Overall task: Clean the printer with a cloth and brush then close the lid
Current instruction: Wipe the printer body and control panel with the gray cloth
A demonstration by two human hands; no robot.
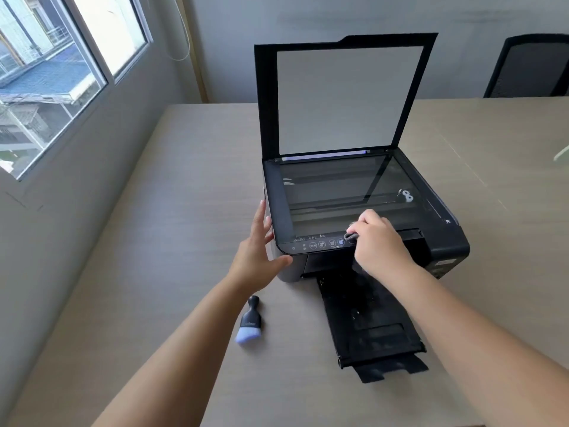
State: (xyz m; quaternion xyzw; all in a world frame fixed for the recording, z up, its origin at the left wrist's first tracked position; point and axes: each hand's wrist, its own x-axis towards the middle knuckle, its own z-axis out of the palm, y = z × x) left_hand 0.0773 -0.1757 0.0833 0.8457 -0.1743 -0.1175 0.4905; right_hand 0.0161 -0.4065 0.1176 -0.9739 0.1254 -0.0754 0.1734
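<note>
Head view, the only one. We had the right hand (380, 241) fisted tight on a small grey cloth (352, 235), pressed onto the control strip at the printer's (443, 241) front edge, just right of the row of icons. The strip's long axis ran left to right across us, so we judged the coming wipe to be a sideways sweep along it, with the untouched icons lying to the left of the cloth.

The left hand (257, 257) was spread open, fingers apart, braced flat against the printer's left front corner and holding nothing.

The brush (249, 320) lay on the table (154, 241) just in front of that corner, handle pointing away from us toward the printer, bristles toward us. It sat below the left wrist and well apart from the right hand, so the left was the nearer hand for a pickup.

The lid (345, 97) stood upright and fully open behind the glass (332, 186). The output tray (369, 328) was pulled out toward us.

Counts: one printer, one cloth, one brush, one lid, one tray, two hands. We also saw one chair (529, 66) at the far right.
</note>
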